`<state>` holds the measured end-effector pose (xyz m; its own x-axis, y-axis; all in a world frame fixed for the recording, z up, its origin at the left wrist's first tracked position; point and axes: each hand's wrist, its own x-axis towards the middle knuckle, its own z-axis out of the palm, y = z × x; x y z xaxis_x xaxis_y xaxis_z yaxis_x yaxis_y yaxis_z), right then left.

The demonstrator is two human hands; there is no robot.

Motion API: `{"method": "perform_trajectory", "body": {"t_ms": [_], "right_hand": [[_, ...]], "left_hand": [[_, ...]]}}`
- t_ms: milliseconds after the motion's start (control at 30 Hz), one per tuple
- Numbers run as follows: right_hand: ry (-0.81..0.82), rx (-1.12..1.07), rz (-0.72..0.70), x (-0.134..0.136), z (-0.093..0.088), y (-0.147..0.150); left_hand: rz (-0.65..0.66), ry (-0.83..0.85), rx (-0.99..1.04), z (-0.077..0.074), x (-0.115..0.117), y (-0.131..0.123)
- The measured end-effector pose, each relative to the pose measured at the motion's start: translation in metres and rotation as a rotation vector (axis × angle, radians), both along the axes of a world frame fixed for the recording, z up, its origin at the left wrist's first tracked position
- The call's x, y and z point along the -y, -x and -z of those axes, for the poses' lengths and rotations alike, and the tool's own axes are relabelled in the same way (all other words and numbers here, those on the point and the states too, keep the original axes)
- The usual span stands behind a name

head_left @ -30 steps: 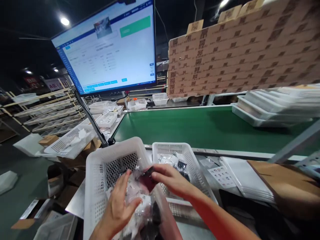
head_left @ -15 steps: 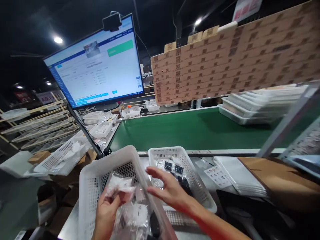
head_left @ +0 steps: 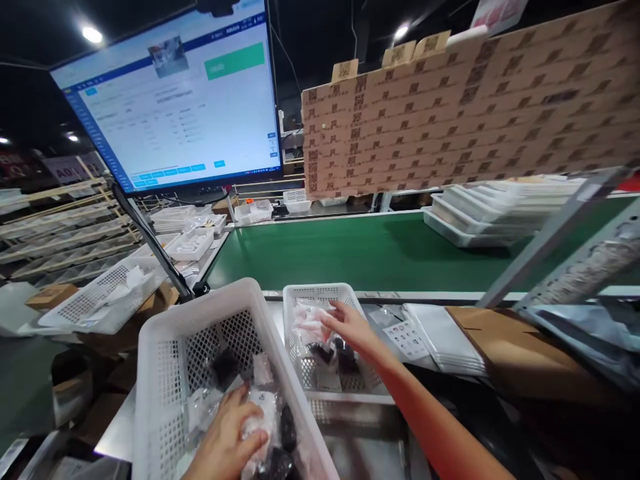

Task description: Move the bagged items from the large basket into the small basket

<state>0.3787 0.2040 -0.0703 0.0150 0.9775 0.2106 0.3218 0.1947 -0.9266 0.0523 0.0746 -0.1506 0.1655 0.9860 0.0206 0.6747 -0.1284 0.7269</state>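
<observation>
Left hand (head_left: 225, 433) down in the near basket (head_left: 200, 313), fingers curled on a clear bag (head_left: 260, 427); can't tell whether clenched or only resting. Black packets (head_left: 225, 367) lie just beside it in the basket. Right hand (head_left: 353, 330) open, fingers spread, over the far basket (head_left: 315, 291), just above more bags (head_left: 310, 323). Green conveyor (head_left: 350, 257) beyond both baskets, monitor (head_left: 170, 87) further left.

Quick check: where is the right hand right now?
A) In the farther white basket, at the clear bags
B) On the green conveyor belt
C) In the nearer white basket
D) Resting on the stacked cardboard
A. The right hand reaches over the rim of the farther white plastic basket, its fingers at the clear bags.
</observation>
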Motion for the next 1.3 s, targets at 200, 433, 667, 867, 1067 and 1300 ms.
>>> {"method": "perform_trajectory", "body": {"t_ms": [200, 433, 667, 867, 1067, 1300], "right_hand": [[-0.388, 0.238, -0.06, 0.032, 0.014, 0.02], [-0.211, -0.187, -0.584, 0.09, 0.01, 0.096], [0.039, -0.234, -0.138, 0.036, 0.011, 0.037], [-0.147, 0.245, 0.151, 0.014, 0.02, -0.009], [-0.196, 0.12, -0.194, 0.038, 0.02, 0.023], [-0.213, -0.099, -0.513, 0.053, 0.005, 0.066]], "left_hand": [[-0.049, -0.14, 0.135, -0.016, -0.001, -0.018], [-0.378, -0.317, 0.568, -0.069, -0.001, -0.022], [-0.221, -0.158, -0.431, -0.026, -0.003, 0.003], [-0.207, 0.145, -0.819, -0.008, 0.003, -0.017], [-0.161, -0.039, -0.472, -0.004, -0.004, 0.022], [-0.407, -0.125, 0.458, -0.048, 0.001, 0.036]]}}
